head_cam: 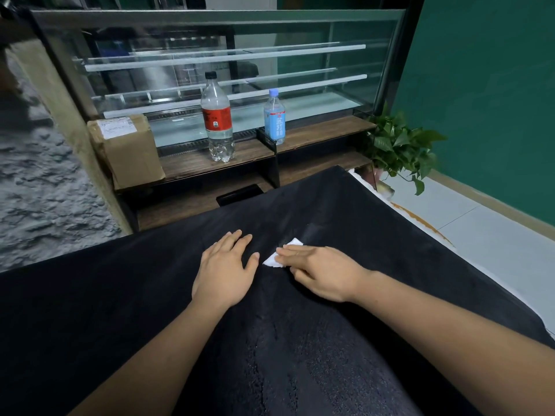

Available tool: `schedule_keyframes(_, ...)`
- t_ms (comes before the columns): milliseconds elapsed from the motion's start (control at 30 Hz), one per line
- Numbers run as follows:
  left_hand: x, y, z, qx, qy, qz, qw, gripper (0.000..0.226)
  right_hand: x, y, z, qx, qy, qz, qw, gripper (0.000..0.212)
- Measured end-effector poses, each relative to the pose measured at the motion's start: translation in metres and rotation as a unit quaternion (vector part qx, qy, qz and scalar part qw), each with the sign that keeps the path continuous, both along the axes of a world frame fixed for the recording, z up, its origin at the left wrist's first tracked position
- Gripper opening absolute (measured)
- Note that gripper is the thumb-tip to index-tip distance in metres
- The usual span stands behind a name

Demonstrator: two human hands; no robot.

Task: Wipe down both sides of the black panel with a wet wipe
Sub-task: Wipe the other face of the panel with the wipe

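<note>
A large black panel (126,295) lies flat in front of me and fills the lower half of the view, with wet streaks down its middle. My left hand (225,267) rests flat on it with straight fingers. Just to the right, my right hand (321,273) presses a small white wet wipe (277,257) onto the panel with straight fingers. Part of the wipe is hidden under those fingers; two white corners stick out past the fingertips.
Beyond the panel stands a wooden shelf (315,133) with a red-label bottle (216,118), a blue-label bottle (274,117) and a cardboard box (129,151), in front of a glass display case (225,61). A potted plant (396,148) stands at the right by a green wall.
</note>
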State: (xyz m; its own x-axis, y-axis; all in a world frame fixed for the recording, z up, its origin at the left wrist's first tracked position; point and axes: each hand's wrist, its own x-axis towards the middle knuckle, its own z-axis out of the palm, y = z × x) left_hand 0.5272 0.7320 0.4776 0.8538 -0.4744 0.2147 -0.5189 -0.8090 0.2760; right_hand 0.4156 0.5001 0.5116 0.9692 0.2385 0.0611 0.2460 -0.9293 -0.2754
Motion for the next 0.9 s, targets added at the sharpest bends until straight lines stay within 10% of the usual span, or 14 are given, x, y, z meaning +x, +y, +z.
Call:
schedule_keyframes(600,0.005,0.003,0.005,0.001,0.02,-0.005,1.0,0.063,0.043,-0.065,0.001,-0.04,0.034,-0.252,0.966,0.048)
schedule_keyframes(900,0.019,0.009,0.008,0.015,0.025,0.01,1.0,0.069,0.049,-0.005,-0.004,-0.035,-0.012,-0.174,0.984,0.036)
